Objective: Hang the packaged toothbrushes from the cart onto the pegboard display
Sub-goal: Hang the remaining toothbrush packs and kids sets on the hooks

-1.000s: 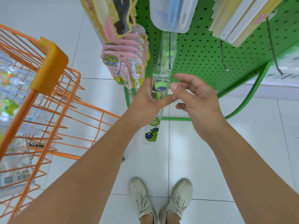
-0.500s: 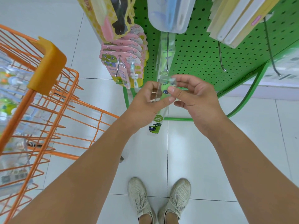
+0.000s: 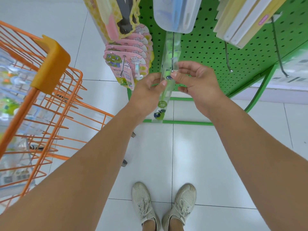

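A clear packaged toothbrush (image 3: 164, 100) with a green handle and a green label hangs down between both hands, its top at the tip of a metal peg (image 3: 172, 52) on the green pegboard (image 3: 208, 47). My left hand (image 3: 146, 92) pinches the pack's left edge with thumb and fingers. My right hand (image 3: 196, 82) pinches its top right beside the peg's ball end. Another clear pack (image 3: 171, 45) hangs further back on the same peg. The orange wire cart (image 3: 50, 100) stands at the left with more packaged toothbrushes (image 3: 11, 104) inside.
Pink cartoon toothbrush packs (image 3: 128, 60) fill the peg to the left. Two bare pegs (image 3: 227, 59) stick out on the right. Larger boxed goods (image 3: 241, 19) hang above. White tile floor and my shoes (image 3: 163, 207) lie below.
Both hands have lifted the clear pack up and toward the peg; its top now sits at the peg's tip, where before it was lower, below the tip.
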Available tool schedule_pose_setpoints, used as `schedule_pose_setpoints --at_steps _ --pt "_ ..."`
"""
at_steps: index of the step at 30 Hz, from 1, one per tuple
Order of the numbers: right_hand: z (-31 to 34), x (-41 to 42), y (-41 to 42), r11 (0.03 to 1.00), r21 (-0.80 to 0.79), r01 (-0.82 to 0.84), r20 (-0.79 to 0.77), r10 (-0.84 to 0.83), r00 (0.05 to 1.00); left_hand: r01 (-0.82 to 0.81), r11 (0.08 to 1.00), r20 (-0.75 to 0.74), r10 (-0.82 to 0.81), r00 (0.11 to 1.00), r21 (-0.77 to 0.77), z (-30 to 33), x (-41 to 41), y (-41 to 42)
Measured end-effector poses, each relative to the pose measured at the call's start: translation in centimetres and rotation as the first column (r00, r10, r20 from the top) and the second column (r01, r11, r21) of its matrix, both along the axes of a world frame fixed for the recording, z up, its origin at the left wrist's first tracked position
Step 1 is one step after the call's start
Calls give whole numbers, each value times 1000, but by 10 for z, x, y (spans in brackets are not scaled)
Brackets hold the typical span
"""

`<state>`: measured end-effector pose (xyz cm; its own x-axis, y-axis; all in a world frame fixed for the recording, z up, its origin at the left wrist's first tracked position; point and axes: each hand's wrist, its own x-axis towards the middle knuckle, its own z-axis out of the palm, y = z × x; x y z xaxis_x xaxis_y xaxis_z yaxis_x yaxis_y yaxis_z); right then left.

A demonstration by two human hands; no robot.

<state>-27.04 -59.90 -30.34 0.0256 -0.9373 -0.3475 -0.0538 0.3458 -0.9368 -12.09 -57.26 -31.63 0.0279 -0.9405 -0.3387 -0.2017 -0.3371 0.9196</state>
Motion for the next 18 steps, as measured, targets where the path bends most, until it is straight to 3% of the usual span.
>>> schedule_pose_setpoints --at_steps 9,15,18 --pt "-4 7 -30 989 -124 86 -201 -110 974 -107 994 35 106 994 38 4 10 2" --pt "27 6 48 960 122 251 -264 -213 941 -238 964 -33 244 969 122 44 22 59" --pt "83 27 87 972 173 156 -219 -117 969 -266 956 -112 280 953 124 108 39 86"
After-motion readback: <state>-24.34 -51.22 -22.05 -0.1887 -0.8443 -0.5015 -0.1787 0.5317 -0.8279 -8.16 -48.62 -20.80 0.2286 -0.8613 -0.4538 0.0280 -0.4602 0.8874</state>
